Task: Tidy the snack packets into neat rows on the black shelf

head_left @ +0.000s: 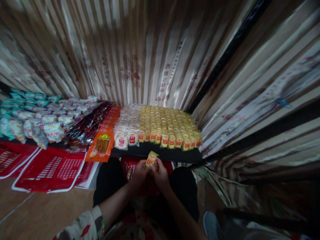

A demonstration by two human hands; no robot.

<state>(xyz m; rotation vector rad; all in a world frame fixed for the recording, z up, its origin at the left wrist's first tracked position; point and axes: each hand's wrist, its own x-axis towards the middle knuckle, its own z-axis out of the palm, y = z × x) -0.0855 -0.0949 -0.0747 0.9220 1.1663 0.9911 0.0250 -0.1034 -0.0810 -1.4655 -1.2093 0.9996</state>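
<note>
Step in hand, as far as I can judge: handling a single yellow pkt (pixel 151 159), held up just short of the front edge of the black table (pixel 160 152), nearer its front R corner than its L end. L hand (pixel 140 170) has fingertips closed on the pkt's lower L side; R hand (pixel 160 171) pinches it from the R w/ thumb and bent fingers, so both hands grip the one thing. Label side is up, pkt a bit tilted; exact finger placement underneath is hidden. Behind it on the table, the yellow rows (pixel 165 126) run from the back edge fwd and out to the R edge, w/ a bare black strip b/w them and the front edge. White pkts (pixel 128 125) sit just L of those, then the orange bag (pixel 102 146), lapping over the front edge, then dark-wrapped pkts (pixel 87 125) farther L. A red basket (pixel 172 167) is below the hands, b/w the knees, partly hidden; another red basket (pixel 56 170) is under the front edge, well to the L. Next move, prob., calls for a light pinch so the wrapper doesn't crush, one hand easing off first w/ the other keeping hold, and, if it's headed for the table, enough lift to clear the front edge w/o knocking the nearest row.
</note>
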